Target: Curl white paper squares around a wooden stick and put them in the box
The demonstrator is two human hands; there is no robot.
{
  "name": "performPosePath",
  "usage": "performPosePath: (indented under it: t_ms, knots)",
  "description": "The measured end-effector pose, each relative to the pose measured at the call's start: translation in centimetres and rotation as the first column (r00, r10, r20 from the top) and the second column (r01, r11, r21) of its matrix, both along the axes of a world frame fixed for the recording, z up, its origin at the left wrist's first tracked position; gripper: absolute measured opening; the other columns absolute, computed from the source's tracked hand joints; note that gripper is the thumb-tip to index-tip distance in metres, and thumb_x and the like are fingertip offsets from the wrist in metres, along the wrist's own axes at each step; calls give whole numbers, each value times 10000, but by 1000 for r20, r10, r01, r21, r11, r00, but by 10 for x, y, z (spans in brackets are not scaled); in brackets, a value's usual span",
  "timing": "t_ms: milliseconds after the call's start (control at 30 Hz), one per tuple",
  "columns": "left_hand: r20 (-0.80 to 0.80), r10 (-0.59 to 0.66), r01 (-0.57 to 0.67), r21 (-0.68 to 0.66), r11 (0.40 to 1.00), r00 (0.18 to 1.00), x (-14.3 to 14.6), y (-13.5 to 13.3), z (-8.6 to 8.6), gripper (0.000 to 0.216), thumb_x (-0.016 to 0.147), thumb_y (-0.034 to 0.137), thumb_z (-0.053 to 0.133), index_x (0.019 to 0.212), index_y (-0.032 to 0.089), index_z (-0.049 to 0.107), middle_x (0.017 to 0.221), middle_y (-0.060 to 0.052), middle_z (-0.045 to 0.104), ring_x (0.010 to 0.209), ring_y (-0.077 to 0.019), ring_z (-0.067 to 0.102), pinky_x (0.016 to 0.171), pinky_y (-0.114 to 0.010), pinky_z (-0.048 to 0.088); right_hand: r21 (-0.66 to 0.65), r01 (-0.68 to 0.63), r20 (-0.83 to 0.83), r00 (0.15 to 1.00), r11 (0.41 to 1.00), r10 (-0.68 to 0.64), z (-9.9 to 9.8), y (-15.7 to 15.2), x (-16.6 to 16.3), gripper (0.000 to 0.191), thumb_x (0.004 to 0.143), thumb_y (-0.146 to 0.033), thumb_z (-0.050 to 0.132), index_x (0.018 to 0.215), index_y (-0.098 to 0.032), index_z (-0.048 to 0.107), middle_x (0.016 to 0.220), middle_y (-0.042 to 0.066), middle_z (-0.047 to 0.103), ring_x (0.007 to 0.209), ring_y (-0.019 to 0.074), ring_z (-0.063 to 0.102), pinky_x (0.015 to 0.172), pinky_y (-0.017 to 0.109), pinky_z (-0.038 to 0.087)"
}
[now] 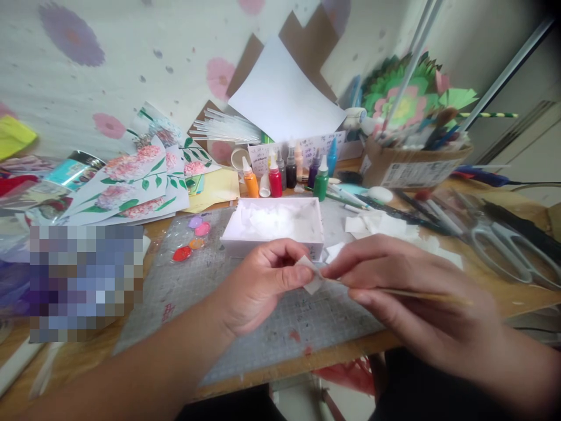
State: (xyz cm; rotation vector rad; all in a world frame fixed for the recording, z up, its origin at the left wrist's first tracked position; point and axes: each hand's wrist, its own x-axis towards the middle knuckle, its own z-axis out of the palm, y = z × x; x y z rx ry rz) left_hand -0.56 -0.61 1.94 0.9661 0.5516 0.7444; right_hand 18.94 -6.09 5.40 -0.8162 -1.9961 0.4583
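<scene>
My left hand pinches a small piece of thin white paper between thumb and fingers, above the cutting mat. My right hand is closed around a thin wooden stick, whose near tip meets the paper; blur hides how they touch. Just behind my left hand stands a white open box with pale white material inside. Beyond my right hand lie several white paper scraps.
The grey cutting mat covers the table's middle. Blobs of paint lie on its left. Bottles, including a green paint bottle, line up behind the box. Large scissors rest at right, and a cardboard box of tools stands behind.
</scene>
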Motion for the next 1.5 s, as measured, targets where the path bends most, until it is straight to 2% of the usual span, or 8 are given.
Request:
performPosePath:
  t_ms: [100,233,367,500,733,900,1200,1500]
  knots:
    - [28,20,-21,35,999,999,1,-2,0,148,712,232,762,737,154,639,862,-17,637,767,-131,572,717,-273,436,-5,-21,-1,1000,1000,21,-1,0,-1,170,824,-79,600,921,-208,655,927,64,689,883,164,656,748,249,550]
    - [31,39,-42,80,996,999,1,-3,0,105,766,212,715,745,154,630,715,0,645,678,-112,572,668,-253,435,-88,-24,-63,998,996,19,-1,0,1,103,831,-127,619,870,-213,660,960,60,682,911,171,654,773,253,543]
    - [-20,0,1,94,996,1000,0,-3,0,103,756,210,724,764,149,641,696,-6,654,679,-125,586,675,-268,441,-154,11,-177,983,988,-39,-2,2,2,95,848,-161,616,885,-231,668,923,47,683,912,178,647,812,277,535]
    - [-58,-47,52,88,995,997,-1,-3,-1,115,745,221,743,759,152,652,655,1,665,665,-118,595,684,-264,441,-150,25,-196,979,988,-55,-3,2,1,93,850,-157,619,878,-223,678,888,45,688,889,166,647,814,259,530]
    - [-71,-70,73,39,997,995,-1,-3,-1,151,705,223,778,728,142,653,646,-2,671,587,-99,582,588,-226,435,-111,3,-181,983,994,-23,-1,4,0,64,856,-191,620,864,-206,682,876,62,712,842,181,664,752,284,553]
    - [-92,-92,95,32,995,992,-1,-2,0,145,708,210,776,741,143,652,664,-1,669,599,-94,595,595,-220,449,-90,-40,-177,984,995,24,-2,5,0,64,841,-129,624,853,-144,685,859,82,710,831,149,666,754,218,543]
    - [-108,-95,98,20,995,990,-1,-3,0,177,695,229,788,761,132,656,655,1,679,580,-84,600,568,-198,456,-97,-47,-127,991,994,34,0,6,1,79,826,-95,631,869,-112,695,859,79,706,836,123,661,757,170,522]
    - [-116,-73,76,21,997,991,0,-2,-1,257,667,237,807,768,146,589,646,14,658,572,-96,592,558,-217,466,-77,-47,-120,992,996,38,-1,6,2,70,802,-64,643,842,-108,679,851,82,702,834,133,663,747,190,536]
